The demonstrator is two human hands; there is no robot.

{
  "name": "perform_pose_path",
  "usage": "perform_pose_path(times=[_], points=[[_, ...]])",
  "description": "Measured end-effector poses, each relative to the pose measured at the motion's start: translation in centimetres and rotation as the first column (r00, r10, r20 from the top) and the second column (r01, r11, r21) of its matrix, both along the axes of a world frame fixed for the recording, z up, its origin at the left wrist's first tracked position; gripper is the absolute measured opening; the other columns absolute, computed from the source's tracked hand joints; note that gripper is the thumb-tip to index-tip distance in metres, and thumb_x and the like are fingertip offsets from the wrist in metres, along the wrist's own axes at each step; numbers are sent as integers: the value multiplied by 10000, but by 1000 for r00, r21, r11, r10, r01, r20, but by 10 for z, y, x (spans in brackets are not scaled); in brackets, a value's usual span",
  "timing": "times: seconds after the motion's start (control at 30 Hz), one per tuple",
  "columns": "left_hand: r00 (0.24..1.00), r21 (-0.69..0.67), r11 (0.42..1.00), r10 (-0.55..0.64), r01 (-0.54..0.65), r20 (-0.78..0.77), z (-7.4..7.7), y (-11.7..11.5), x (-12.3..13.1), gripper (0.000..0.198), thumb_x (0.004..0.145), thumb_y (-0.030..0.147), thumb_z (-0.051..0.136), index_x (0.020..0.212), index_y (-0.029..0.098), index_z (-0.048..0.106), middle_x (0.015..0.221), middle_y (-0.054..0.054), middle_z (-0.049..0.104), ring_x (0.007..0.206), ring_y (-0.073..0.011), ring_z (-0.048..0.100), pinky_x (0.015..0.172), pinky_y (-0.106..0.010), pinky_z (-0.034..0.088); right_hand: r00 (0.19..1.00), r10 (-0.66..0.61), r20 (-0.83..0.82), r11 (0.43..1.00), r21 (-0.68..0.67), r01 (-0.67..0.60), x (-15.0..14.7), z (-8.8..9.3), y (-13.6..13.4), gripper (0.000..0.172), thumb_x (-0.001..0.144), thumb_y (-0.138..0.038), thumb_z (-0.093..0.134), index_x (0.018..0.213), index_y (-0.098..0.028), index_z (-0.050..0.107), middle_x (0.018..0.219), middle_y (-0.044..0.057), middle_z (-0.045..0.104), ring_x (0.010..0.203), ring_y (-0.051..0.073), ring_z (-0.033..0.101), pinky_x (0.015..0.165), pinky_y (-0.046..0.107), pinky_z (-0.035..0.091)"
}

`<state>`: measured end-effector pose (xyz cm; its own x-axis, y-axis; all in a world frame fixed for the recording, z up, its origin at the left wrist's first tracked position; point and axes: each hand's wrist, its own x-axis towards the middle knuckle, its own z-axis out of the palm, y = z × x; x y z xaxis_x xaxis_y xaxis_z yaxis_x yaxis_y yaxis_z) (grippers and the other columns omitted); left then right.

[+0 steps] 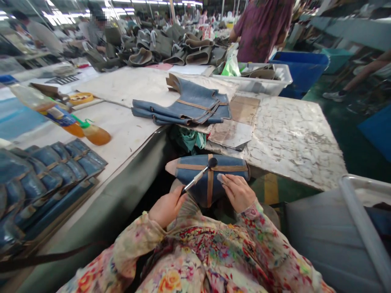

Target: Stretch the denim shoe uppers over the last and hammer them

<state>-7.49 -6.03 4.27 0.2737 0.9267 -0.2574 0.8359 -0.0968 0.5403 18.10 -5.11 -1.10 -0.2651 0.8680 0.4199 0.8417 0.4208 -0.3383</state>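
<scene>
My left hand [168, 206] is closed around the dark handle of a hammer [200, 176] with a metal shaft and a round black head. The head is over the crossing of tan strips on a blue leather piece [228, 163]. This piece lies across a rounded form over my lap, with a pale tip [171, 166] at its left end. My right hand [240, 192] has its fingers pressed together at the near right side of the blue leather. Something small and whitish shows at its fingertips; I cannot tell what it is.
Folded blue leather pieces [189, 106] lie ahead on the worktable [287, 134], more [58, 167] at left. Bottles of amber liquid [96, 134] are at left. A grey bin [324, 228] stands right. Dark boot shafts [165, 42] and a person [262, 30] are beyond.
</scene>
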Motion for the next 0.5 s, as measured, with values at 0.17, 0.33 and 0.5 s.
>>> perform_pose_path(times=[0.17,0.33,0.5], points=[[994,93,994,49,-59,99,-8,0,1,428,889,401,277,1217,169,423,1091,-91,614,998,-201,591,846,-286,446,1000,10,-6,1000,-18,-10,1,-1,0,301,881,-214,418,1122,-158,590,1047,74,603,974,183,515,889,319,452],[1000,-13,1000,2,-2,-30,-9,-4,0,415,883,390,293,1206,175,439,1056,-101,630,957,-228,612,830,-322,457,1000,-3,-18,1000,-15,2,3,-3,-2,301,881,-220,419,1123,-167,589,1048,70,601,981,184,517,895,322,450],[995,73,997,33,-40,97,-9,-8,-5,413,893,405,271,1223,205,419,1137,-70,599,1041,-188,572,878,-271,433,1000,-5,-19,1000,-15,4,2,-2,-2,299,883,-225,419,1123,-179,590,1049,64,604,979,182,520,892,322,454]])
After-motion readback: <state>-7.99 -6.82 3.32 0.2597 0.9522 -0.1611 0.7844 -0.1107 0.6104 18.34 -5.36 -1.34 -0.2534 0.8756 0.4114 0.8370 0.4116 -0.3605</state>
